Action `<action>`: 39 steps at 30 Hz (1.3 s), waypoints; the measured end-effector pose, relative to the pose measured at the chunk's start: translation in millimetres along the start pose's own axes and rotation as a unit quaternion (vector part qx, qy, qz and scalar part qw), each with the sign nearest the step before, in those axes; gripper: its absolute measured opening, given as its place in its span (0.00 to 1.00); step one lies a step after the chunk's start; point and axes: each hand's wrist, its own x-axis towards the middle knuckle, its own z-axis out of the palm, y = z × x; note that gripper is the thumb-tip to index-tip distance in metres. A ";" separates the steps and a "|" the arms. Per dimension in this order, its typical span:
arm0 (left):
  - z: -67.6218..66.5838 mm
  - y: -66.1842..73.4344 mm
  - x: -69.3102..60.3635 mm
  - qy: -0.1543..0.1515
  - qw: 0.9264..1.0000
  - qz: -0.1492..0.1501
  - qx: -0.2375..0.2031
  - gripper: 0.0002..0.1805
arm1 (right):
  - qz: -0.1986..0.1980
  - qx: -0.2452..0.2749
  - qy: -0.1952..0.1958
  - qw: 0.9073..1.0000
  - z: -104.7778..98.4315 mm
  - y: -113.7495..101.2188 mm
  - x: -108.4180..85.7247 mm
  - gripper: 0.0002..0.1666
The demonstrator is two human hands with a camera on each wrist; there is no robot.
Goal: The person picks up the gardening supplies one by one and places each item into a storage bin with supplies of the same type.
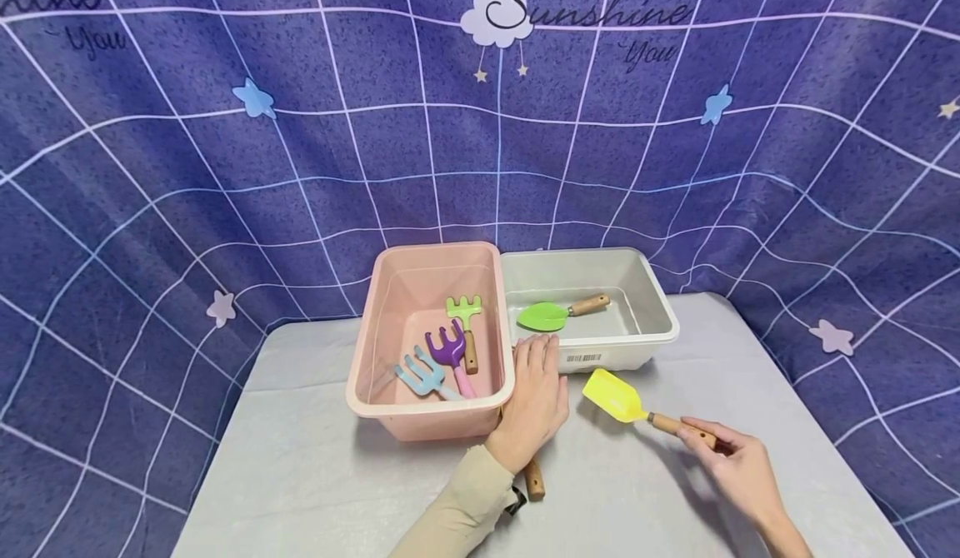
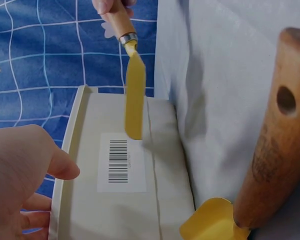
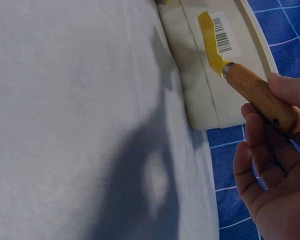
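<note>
My right hand [image 1: 738,470] pinches the wooden handle of a yellow hand shovel [image 1: 615,396], held above the table with its blade pointing toward the grey-white bin [image 1: 663,325]. In the right wrist view, the thumb and fingers [image 3: 255,130] lie on the handle's end. My left hand [image 1: 531,400] rests at the near rim where the two bins meet, fingers mostly straight. A second yellow-bladed tool with a wooden handle [image 2: 275,135] lies beneath my left forearm; only part of its blade shows. Inside the grey-white bin lies a green leaf-shaped trowel [image 1: 543,316].
The pink bin [image 1: 431,408] at left holds a green hand rake [image 1: 465,308], a purple one [image 1: 447,348] and a light-blue one [image 1: 423,375]. A grey-white cloth covers the table [image 1: 285,458]. A blue grid-patterned curtain [image 1: 450,150] hangs behind.
</note>
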 end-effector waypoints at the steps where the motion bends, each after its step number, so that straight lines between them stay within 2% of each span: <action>1: 0.2 0.0 0.0 0.000 1.000 0.000 -0.001 0.35 | 0.000 0.001 0.001 1.000 -0.6 -0.9 0.3 0.12; 15: 0.1 1.0 0.0 -0.011 1.000 -0.002 -0.012 0.37 | -0.011 -0.012 -0.001 1.000 -12.9 -11.2 2.9 0.12; 28: 5.0 1.1 -1.6 0.002 1.000 -0.003 -0.019 0.38 | -0.017 -0.014 -0.014 1.000 -25.5 -15.1 5.3 0.14; 39: 1.9 0.4 -0.5 -0.005 1.000 0.000 -0.005 0.38 | -0.025 -0.001 -0.018 1.000 -30.8 -20.0 9.9 0.14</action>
